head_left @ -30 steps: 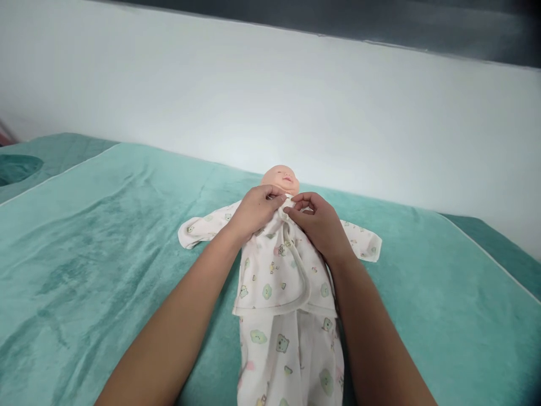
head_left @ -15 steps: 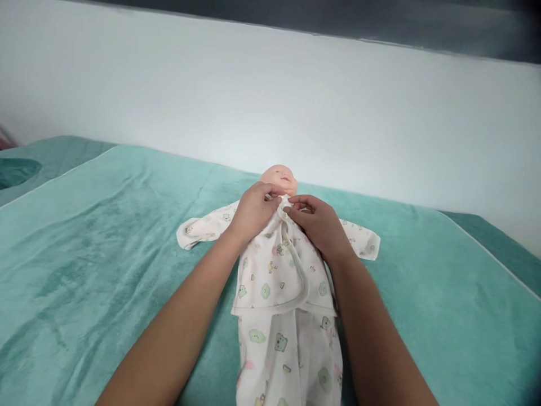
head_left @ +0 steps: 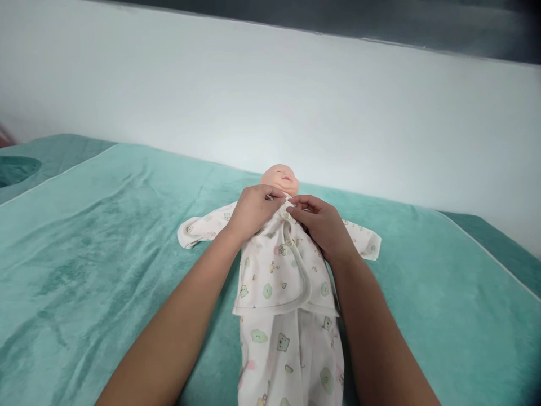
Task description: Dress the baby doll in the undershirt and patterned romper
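A baby doll [head_left: 282,177] lies on its back on a teal towel [head_left: 97,237], head pointing away from me. It wears a white printed shirt [head_left: 276,270] and matching trousers [head_left: 291,355]. My left hand [head_left: 252,211] pinches the shirt's collar just under the doll's chin. My right hand [head_left: 322,224] pinches the opposite collar edge, fingertips almost touching the left hand's. Both sleeves lie spread out flat to the sides.
The towel covers a padded teal table that runs against a white wall [head_left: 270,96]. A round face hole [head_left: 17,168] shows in the table at the far left. The table's right edge [head_left: 490,256] slants toward me.
Both hands stay at the collar with only small finger shifts. The doll and its clothes lie as before.
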`<state>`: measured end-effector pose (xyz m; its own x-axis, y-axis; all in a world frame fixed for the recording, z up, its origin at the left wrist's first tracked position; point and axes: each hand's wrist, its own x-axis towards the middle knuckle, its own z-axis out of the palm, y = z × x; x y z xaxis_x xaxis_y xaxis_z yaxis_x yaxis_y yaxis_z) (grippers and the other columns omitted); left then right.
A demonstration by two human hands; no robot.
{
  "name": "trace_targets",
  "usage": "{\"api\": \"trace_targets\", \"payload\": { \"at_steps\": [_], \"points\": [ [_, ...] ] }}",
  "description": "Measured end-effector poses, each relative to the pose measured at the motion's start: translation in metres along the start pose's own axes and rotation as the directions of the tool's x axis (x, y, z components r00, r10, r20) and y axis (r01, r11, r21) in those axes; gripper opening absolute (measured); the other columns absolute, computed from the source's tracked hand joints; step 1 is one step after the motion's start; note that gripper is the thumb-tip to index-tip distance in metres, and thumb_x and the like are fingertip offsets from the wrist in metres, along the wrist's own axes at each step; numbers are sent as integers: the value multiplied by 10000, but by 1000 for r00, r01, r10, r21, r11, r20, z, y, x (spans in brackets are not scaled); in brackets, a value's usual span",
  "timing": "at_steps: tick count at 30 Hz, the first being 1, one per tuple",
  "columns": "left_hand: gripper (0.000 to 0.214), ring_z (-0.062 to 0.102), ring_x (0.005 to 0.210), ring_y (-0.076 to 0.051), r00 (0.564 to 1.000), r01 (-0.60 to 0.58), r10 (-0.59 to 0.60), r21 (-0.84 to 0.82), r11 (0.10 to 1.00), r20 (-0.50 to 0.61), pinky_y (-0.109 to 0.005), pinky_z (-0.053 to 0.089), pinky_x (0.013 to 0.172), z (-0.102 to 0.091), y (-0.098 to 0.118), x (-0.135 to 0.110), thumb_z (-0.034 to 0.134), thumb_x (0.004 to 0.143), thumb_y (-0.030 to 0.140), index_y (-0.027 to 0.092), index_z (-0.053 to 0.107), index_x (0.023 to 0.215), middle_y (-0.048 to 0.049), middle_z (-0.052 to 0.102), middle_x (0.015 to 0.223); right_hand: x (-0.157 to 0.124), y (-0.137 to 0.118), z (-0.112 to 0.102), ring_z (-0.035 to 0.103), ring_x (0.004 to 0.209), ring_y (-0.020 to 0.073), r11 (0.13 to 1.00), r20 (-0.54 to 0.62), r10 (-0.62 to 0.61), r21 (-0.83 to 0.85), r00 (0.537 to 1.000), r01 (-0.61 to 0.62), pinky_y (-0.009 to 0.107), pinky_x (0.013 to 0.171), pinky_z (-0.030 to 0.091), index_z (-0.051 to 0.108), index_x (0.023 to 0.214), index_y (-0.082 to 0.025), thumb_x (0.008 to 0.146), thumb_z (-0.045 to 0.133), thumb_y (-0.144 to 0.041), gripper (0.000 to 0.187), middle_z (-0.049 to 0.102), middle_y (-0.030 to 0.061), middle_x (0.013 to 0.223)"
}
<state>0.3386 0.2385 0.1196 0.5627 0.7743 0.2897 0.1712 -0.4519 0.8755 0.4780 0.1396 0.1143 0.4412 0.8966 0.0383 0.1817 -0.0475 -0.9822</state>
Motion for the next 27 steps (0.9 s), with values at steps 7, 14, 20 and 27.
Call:
{"api": "trace_targets", "payload": {
  "at_steps": [7, 14, 20, 27],
  "points": [
    [122, 575, 647, -143, 999, 9, -5, 92, 996, -41, -263, 445, 685, 3, 5, -1, 600, 804, 220, 183, 704, 752, -12, 697, 738, -1, 0, 0, 419, 604, 108, 1000, -9, 20, 8, 1000, -20, 254, 548, 329, 713, 934, -233, 722, 748, -404, 275, 520, -40, 717],
    [136, 591, 761, -147, 999, -36, 36, 178, 983, -1, -266, 452, 749, 1, 5, -1, 554, 851, 218, 178, 660, 776, -27, 686, 893, -3, -3, 0, 419, 604, 93, 1000, 1, 17, 2, 1000, -17, 245, 549, 330, 725, 970, -223, 742, 734, -390, 283, 505, -44, 733],
    [120, 608, 731, -146, 998, 57, -57, 84, 995, 2, -264, 470, 741, 0, 6, -3, 593, 836, 232, 181, 689, 887, -16, 693, 840, -2, -3, 0, 425, 601, 97, 999, -19, 31, -24, 999, -31, 246, 546, 333, 729, 971, -220, 736, 741, -399, 295, 511, -41, 721],
    [171, 607, 849, -162, 997, -70, 64, 190, 979, 38, -294, 448, 857, 1, 2, 0, 549, 863, 203, 176, 710, 810, -40, 674, 990, -3, -3, 0, 435, 600, 94, 999, -25, 26, -39, 999, -27, 241, 549, 343, 724, 976, -218, 738, 739, -393, 296, 525, -43, 725]
  ]
}}
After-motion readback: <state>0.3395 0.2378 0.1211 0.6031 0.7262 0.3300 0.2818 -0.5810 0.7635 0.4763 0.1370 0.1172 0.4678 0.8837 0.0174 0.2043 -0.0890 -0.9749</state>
